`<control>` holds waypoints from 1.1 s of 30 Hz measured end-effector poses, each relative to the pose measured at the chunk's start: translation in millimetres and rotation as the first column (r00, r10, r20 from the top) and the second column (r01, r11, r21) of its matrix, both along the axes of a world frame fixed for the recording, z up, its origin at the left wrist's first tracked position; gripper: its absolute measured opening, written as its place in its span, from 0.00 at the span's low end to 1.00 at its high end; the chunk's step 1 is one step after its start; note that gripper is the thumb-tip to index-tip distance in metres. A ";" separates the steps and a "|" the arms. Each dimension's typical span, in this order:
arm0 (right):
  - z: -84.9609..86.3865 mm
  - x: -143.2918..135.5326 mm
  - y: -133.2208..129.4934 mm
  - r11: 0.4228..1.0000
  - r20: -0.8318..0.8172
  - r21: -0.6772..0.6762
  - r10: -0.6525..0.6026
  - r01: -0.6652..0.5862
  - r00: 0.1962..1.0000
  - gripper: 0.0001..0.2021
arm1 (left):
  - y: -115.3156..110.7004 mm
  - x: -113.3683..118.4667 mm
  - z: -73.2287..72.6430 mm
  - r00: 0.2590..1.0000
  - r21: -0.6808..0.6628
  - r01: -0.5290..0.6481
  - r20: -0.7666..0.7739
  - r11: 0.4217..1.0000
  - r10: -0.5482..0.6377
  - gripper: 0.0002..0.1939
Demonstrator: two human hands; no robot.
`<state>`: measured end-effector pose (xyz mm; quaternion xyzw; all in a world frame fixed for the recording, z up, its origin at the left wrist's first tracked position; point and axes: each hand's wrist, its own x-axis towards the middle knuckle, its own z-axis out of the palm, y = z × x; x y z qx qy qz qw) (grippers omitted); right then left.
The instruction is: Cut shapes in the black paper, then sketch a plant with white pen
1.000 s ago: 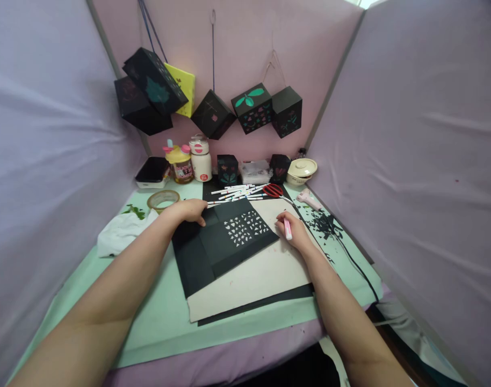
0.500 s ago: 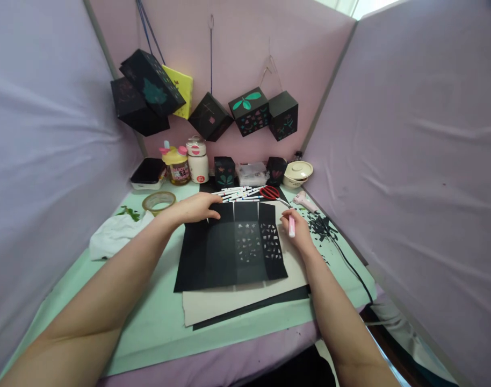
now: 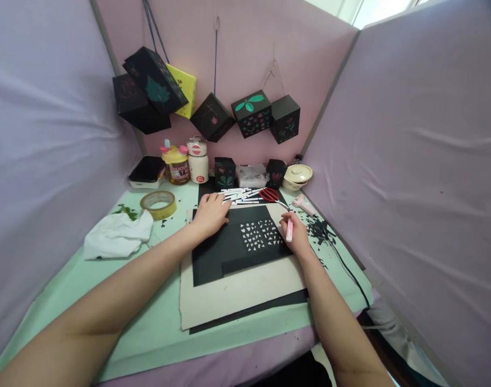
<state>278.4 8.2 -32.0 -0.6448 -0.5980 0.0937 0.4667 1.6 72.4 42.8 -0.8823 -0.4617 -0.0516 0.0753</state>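
Observation:
A sheet of black paper (image 3: 217, 252) with rows of small cut-out shapes on its right part lies on a pale board (image 3: 245, 293). My left hand (image 3: 210, 215) rests on the paper's upper left, fingers stretched out. In my right hand (image 3: 297, 232), closed at the paper's right edge, is a pink pen-shaped tool (image 3: 289, 229); its working tip does not show. Just beyond the paper are several white markers (image 3: 241, 196) and red-handled scissors (image 3: 269, 195).
Black paper scraps (image 3: 320, 230) and a pink glue gun (image 3: 304, 205) lie at right, near a black cord (image 3: 350, 274). A tape roll (image 3: 158, 205) and white cloth (image 3: 118, 235) are at left. Bottles, a lidded bowl (image 3: 297, 174) and decorated black boxes stand behind.
The black paper has come down flat onto the board, its cut-outs now showing pale. My left hand has moved right and down onto it. My right hand still holds the pink tool.

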 end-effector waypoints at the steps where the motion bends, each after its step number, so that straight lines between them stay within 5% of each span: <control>1: -1.1 1.4 0.6 1.000 0.010 -0.003 0.000 0.000 1.000 0.12 | -6.3 2.7 2.9 1.000 0.009 0.020 0.000 1.000 -0.020 0.24; 7: -4.8 10.1 0.7 0.999 0.135 -0.051 -0.002 0.009 0.991 0.16 | -61.5 24.6 -3.3 0.972 -0.192 0.204 -0.077 0.960 -0.222 0.27; 12: 10.4 8.9 5.2 0.979 0.353 -0.204 0.096 -0.023 0.931 0.17 | -96.2 36.7 -26.3 0.964 -0.320 0.163 -0.148 0.933 -0.219 0.37; 21: 47.1 -12.3 57.7 0.857 0.707 -0.493 0.296 0.148 0.642 0.10 | -100.0 53.2 -35.4 0.973 -0.327 0.131 -0.140 0.936 -0.186 0.43; 25: 60.3 -23.2 76.6 0.797 0.767 -0.550 0.364 0.250 0.528 0.16 | -100.7 55.6 -41.0 0.976 -0.327 0.139 -0.117 0.935 -0.186 0.44; 29: 79.8 -44.4 98.8 0.820 0.823 -0.507 0.369 0.266 0.432 0.14 | -104.1 55.7 -46.5 0.980 -0.309 0.132 -0.102 0.942 -0.171 0.42; 33: 91.8 -80.6 129.8 0.878 0.858 -0.457 0.393 0.143 0.330 0.15 | -107.1 55.0 -49.2 0.980 -0.299 0.135 -0.098 0.945 -0.171 0.42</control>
